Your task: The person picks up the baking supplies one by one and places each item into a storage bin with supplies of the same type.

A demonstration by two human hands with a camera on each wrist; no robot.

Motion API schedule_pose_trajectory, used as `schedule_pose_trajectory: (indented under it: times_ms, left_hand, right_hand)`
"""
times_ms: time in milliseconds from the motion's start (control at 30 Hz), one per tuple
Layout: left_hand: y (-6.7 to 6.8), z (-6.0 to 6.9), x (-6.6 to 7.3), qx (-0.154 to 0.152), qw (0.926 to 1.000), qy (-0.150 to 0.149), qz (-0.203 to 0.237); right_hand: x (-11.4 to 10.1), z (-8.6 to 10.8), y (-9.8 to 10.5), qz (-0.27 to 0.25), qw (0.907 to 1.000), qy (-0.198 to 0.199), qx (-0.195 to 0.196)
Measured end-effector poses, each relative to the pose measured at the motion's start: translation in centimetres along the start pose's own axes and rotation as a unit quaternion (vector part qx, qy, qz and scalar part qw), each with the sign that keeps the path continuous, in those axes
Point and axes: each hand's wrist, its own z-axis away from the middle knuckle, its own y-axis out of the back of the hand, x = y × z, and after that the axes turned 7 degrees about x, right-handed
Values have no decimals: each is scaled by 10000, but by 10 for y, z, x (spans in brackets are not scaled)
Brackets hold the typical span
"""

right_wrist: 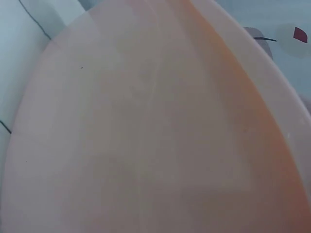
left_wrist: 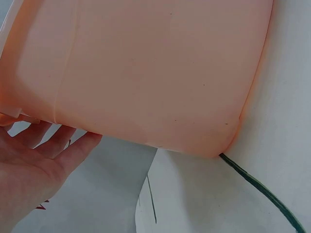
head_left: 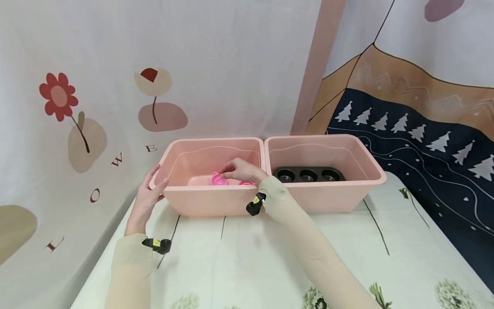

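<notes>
In the head view, the left one of two pink plastic bins stands on the table in front of me. My left hand holds its left end, the fingers up against the lip in the left wrist view. My right hand reaches over the front wall into this bin. Its fingertips pinch a small, shiny, bright pink object, whose exact kind I cannot tell. A second bright pink piece lies to its right, mostly hidden by the front rim. The right wrist view shows the bin's outer wall, not the fingers.
A second pink bin stands against the first on the right. A dark muffin tin with round cups sits inside it. Behind both hangs a printed cloth. A pale flowered cloth covers the table.
</notes>
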Motion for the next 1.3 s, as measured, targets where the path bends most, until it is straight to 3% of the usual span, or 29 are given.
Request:
schedule_pose_trajectory:
  times_ms: [333,533,1100,1300]
  left_hand:
    - [2,-1,-1,16,10000,-64,73]
    - [2,1,1,33,9998,10,-180]
    - [1,-3,0,-20,9998,4,-218]
    - [1,-3,0,-21,10000,-18,-48]
  right_hand:
    - [-8,9,8,-406,9988,110,252]
    - [-12,17,15,-542,9980,15,337]
    - [-6,43,30,-914,9921,625,589]
    - [-5,54,36,-1067,9906,553,661]
